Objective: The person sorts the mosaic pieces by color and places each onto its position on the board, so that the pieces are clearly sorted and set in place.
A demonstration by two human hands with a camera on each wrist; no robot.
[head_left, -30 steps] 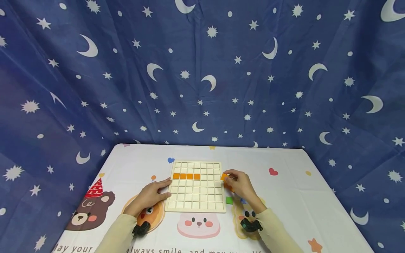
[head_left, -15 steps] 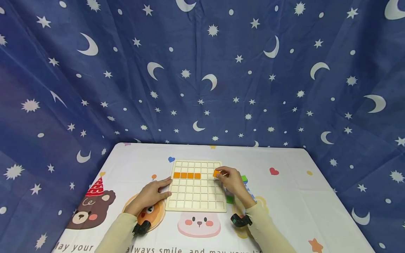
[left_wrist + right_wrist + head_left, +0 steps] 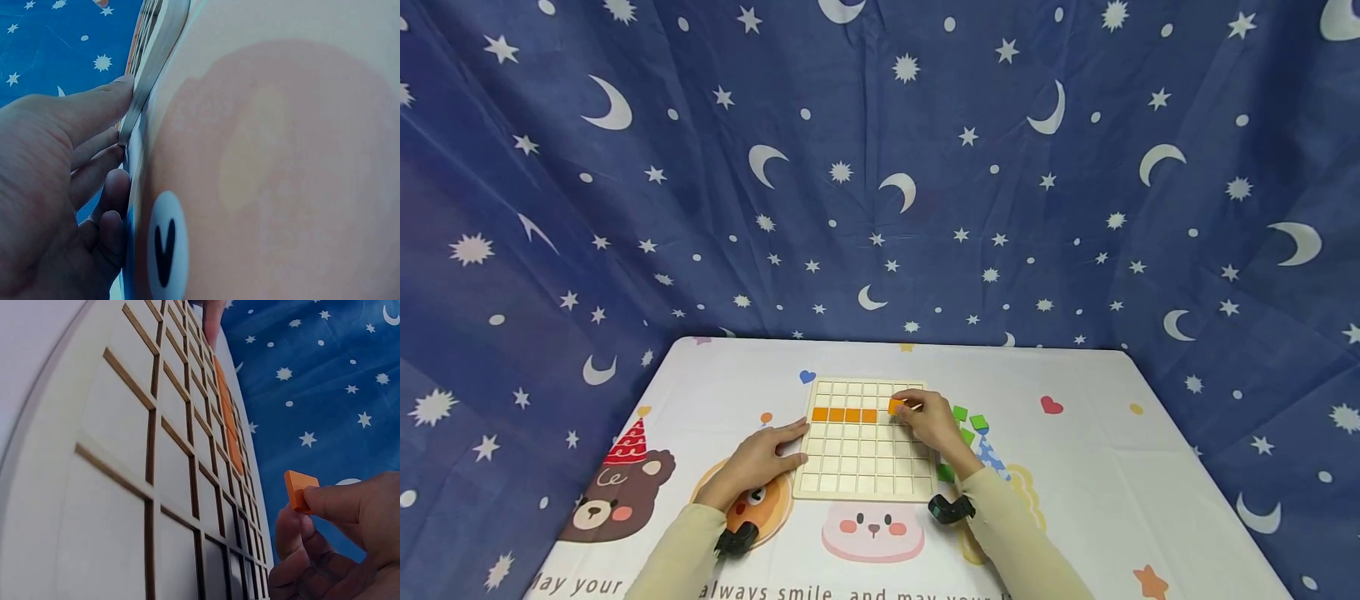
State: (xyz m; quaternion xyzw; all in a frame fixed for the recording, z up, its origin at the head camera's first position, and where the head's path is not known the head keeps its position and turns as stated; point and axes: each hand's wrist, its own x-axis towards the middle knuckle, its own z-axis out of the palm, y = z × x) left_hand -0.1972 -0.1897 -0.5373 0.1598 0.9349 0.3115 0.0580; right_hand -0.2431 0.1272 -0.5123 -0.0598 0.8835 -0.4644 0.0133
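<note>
A pale wooden grid board (image 3: 865, 485) lies on the table, with several orange tiles (image 3: 845, 415) side by side in its second row from the back, starting at the left edge. My left hand (image 3: 758, 463) rests against the board's left edge, fingers mostly straight; the left wrist view shows its fingers (image 3: 100, 112) touching the wooden rim. Between thumb and fingers, my right hand (image 3: 928, 421) pinches one orange square tile (image 3: 301, 490). That tile is held above the board, to the right of the orange row. Part of the board's right side is hidden under the right hand.
Several green tiles (image 3: 977, 422) lie on the table right of the board, some partly hidden by the right arm. The white tablecloth (image 3: 1075, 483) carries printed cartoon animals. A blue star-patterned curtain (image 3: 880, 208) hangs behind the table.
My right hand has moved left with the orange tile, from the board's right edge to over the board. More green tiles have come into sight. My left hand has stayed in place.
</note>
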